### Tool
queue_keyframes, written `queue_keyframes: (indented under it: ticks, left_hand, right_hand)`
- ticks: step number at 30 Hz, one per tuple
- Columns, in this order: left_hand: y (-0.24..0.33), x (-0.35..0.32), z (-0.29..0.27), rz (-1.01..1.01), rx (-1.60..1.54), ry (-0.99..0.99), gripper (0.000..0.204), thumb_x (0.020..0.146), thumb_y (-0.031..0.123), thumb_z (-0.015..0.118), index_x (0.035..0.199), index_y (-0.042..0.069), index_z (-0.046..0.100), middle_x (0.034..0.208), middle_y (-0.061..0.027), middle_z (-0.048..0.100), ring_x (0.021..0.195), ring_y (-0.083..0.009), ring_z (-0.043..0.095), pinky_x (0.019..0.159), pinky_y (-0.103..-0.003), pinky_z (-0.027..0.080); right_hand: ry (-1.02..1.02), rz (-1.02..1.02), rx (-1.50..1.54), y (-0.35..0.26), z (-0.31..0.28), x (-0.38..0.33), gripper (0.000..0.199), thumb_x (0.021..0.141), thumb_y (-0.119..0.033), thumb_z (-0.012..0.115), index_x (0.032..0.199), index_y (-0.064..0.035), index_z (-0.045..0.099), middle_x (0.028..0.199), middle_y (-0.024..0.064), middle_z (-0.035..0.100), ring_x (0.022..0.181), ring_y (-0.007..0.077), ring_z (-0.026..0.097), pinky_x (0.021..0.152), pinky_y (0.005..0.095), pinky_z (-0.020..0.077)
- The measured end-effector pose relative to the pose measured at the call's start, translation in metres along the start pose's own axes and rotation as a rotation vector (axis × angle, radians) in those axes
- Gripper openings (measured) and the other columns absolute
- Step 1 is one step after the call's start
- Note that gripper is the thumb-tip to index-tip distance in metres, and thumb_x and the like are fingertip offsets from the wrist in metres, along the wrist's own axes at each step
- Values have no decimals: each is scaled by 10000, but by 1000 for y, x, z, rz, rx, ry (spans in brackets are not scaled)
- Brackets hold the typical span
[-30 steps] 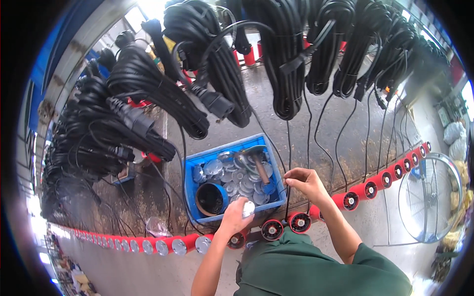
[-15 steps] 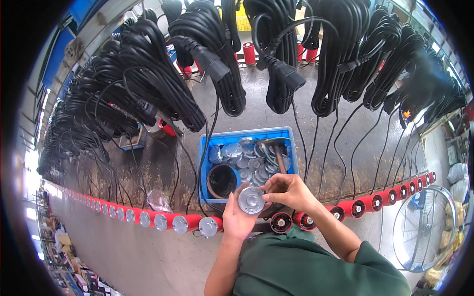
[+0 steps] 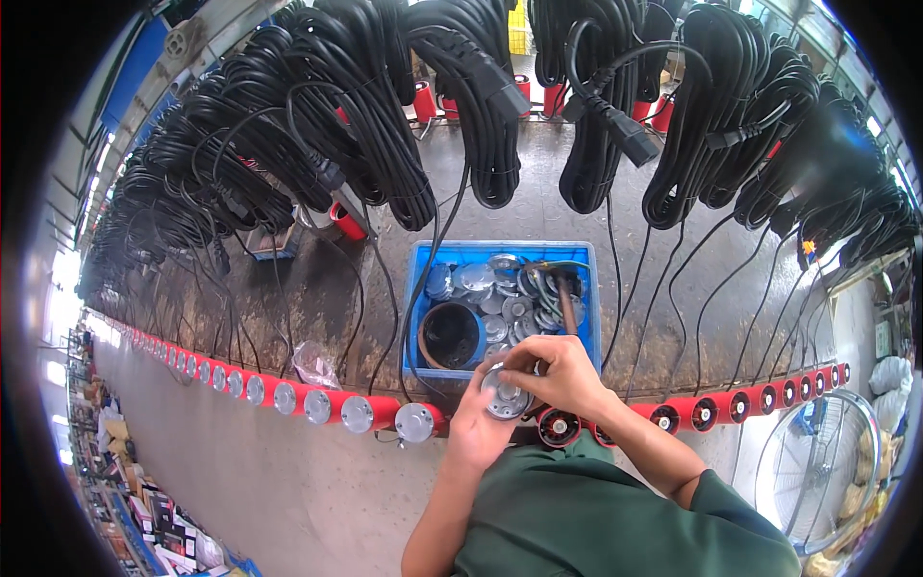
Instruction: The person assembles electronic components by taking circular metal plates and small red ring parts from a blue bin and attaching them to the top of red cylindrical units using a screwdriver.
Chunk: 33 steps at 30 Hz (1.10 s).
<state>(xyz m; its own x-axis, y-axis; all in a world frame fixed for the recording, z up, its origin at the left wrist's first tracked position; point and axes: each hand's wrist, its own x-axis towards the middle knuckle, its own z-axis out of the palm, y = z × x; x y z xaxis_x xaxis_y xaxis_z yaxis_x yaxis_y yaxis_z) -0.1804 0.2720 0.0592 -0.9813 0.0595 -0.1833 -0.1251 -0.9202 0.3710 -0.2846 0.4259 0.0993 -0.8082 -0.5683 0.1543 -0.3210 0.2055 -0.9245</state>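
Observation:
My left hand [image 3: 478, 423] holds a round silver metal end cap [image 3: 508, 401], its fingers curled about the rim. Over the upper right of that cap, my right hand [image 3: 561, 369] is pinched, thumb and fingertips against the metal; they hide part of its face. Just beyond both hands lies a blue plastic bin [image 3: 593, 303] with a pile of similar metal caps [image 3: 519, 306], a dark round pot [image 3: 450, 337] and a tool with a brown handle [image 3: 566, 306]. To the left of my hands is a red cylinder [image 3: 419, 422] with a silver cap on its end.
Along the bench edge runs a row of red cylinders, capped on the left; those on the right [image 3: 705, 412] show open ends. Coiled black cables [image 3: 495, 135] hang above the wooden bench [image 3: 385, 279], their cords trailing down. A large fan [image 3: 817, 462] stands at right.
The view has shifted, so the bin sits further right and higher. My right fingers have moved from the cap's right edge over its face, and the cap is tilted differently.

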Motion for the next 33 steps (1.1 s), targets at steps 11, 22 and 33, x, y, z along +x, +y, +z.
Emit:
queue_keyframes:
  ticks: [11, 22, 33]
  left_hand:
    - [13, -17, -18, 220, 39, 134, 807, 692, -151, 492, 1482, 11, 518, 1428, -257, 614, 1413, -403, 551, 1241, -498, 425]
    - [32, -82, -62, 557, -69, 213, 902, 771, -189, 615, 1562, 216, 462, 1476, -251, 559, 1481, -521, 441, 1283, -619, 321]
    - [41, -149, -79, 681, -191, 218, 702, 893, 92, 695, 1554, 160, 470, 1513, -271, 538, 1445, -516, 479, 1259, -614, 348]
  right_hand:
    - [55, 133, 77, 32, 39, -15, 187, 948, -67, 769, 1069, 11, 649, 864, 106, 735, 744, 152, 712, 677, 319, 561]
    - [-200, 180, -62, 36, 99, 20, 272, 905, -201, 845, 942, -25, 640, 849, 103, 749, 769, 203, 733, 688, 366, 588]
    - [-506, 33, -1102, 169, 173, 132, 202, 791, -164, 806, 968, -70, 779, 954, 223, 776, 924, 415, 773, 790, 517, 631]
